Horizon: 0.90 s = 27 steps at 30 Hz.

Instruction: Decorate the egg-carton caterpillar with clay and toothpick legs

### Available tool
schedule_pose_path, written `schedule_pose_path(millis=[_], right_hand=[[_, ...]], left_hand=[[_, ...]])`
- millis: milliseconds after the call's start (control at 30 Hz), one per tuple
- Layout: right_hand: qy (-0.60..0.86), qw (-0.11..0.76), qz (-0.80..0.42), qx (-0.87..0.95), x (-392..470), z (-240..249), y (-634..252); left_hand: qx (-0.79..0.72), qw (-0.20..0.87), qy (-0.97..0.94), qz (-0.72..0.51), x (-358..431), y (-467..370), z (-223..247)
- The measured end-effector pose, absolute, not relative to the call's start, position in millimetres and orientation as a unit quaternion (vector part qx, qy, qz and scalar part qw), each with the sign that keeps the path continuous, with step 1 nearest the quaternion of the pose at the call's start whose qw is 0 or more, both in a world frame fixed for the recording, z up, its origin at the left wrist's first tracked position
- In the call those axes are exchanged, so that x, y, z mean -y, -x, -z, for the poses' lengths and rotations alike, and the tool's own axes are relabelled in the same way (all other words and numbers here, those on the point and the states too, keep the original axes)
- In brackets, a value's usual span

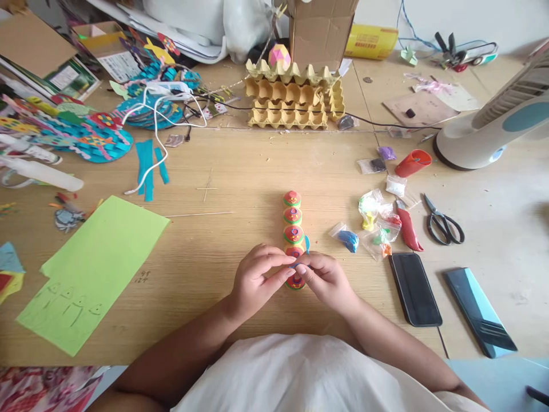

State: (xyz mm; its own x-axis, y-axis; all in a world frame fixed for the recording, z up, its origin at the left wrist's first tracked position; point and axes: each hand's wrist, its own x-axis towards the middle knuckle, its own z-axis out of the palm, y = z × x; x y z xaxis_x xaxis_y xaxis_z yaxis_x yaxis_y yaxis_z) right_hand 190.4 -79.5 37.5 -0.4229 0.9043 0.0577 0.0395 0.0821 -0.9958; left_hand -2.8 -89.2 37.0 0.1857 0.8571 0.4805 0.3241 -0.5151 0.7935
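A row of several small round figures (293, 216), red on top with yellow and green rims and blue bits, runs away from me on the wooden table (240, 166). Over the near end of that row, my left hand (259, 278) and my right hand (328, 280) meet fingertip to fingertip. Thumb and forefinger of each are pinched on a thin strip of blue clay (295, 265), mostly covered by the fingers. A flat blue piece (307, 244) shows just behind my right fingers. The nearest figures are partly hidden by my hands.
To the right are bags of coloured clay (348, 239), a red cutter (409, 226), scissors (444, 222), a phone (416, 290) and a red cup (413, 163). Green paper (98, 269) lies left. Egg cartons (291, 109) stand at the back, a white fan (489, 120) at right.
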Motion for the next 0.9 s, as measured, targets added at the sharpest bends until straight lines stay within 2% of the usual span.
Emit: schedule_pose_path(millis=[233,600,900], right_hand=[[0.357,0.4,-0.527,0.66,78.3,-40.1,-192.5],[0.33,0.381,-0.472,0.723,77.2,-42.8,-193.5],[0.33,0.399,-0.465,0.718,77.9,-41.1,-195.0]], left_hand=[[-0.389,0.335,-0.708,-0.485,90.1,6.9,-38.0],[-0.374,0.329,-0.711,-0.497,89.1,4.6,-38.5],[-0.401,0.351,-0.678,-0.506,90.8,4.6,-39.5]])
